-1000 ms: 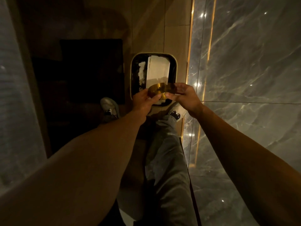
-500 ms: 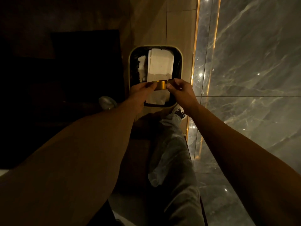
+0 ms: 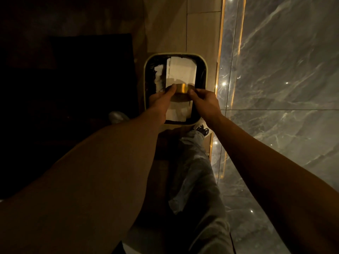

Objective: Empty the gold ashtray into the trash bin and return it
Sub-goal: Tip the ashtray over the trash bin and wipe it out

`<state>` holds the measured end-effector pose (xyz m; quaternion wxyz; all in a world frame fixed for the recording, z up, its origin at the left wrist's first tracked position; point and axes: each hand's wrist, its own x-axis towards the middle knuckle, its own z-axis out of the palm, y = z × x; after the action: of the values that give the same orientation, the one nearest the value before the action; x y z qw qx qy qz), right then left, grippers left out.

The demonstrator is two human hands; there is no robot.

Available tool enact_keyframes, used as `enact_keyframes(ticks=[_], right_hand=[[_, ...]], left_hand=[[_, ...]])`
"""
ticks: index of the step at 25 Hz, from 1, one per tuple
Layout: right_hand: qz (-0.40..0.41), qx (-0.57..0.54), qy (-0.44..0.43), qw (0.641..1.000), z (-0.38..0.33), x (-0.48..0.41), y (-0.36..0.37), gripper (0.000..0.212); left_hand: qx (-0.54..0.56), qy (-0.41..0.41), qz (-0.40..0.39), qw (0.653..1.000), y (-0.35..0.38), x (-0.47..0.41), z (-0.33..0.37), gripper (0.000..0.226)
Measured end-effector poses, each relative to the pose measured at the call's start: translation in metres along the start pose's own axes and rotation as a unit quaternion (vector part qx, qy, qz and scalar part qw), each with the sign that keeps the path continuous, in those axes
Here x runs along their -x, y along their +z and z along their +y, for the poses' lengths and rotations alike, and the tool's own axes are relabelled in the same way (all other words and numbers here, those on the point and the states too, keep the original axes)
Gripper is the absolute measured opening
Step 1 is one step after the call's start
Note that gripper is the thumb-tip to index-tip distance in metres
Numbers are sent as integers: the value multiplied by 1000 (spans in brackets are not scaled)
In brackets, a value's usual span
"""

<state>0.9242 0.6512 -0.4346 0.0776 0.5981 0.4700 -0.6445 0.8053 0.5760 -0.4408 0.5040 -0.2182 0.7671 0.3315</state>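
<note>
Bare forearms (image 3: 102,173), grey trousers (image 3: 198,180), pale sneakers (image 3: 201,127)

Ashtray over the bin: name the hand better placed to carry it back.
Either, slightly the right hand: like the left hand, it grips one side of the ashtray above the bin, with more of its fingers visibly wrapping it.

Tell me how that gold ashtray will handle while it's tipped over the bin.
The gold ashtray looks like rigid polished metal, so probably stiff and somewhat slippery. The left hand and right hand pinch opposite sides, which suggests some weight. If it slipped, it would likely drop into the trash bin.
</note>
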Motion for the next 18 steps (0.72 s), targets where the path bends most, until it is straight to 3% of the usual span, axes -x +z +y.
enact_keyframes(ticks=[4,9,18], right_hand=[[23,-1,-10,1000,-1,0,0,37],[17,21,-44,999,-1,3,0,29],[5,40,-63,997,-6,5,-3,35]], left_hand=[[-18,-10,30,999,4,1,-2,67],[-79,35,54,995,7,13,8,50],[-274,182,52,943,13,21,0,52]])
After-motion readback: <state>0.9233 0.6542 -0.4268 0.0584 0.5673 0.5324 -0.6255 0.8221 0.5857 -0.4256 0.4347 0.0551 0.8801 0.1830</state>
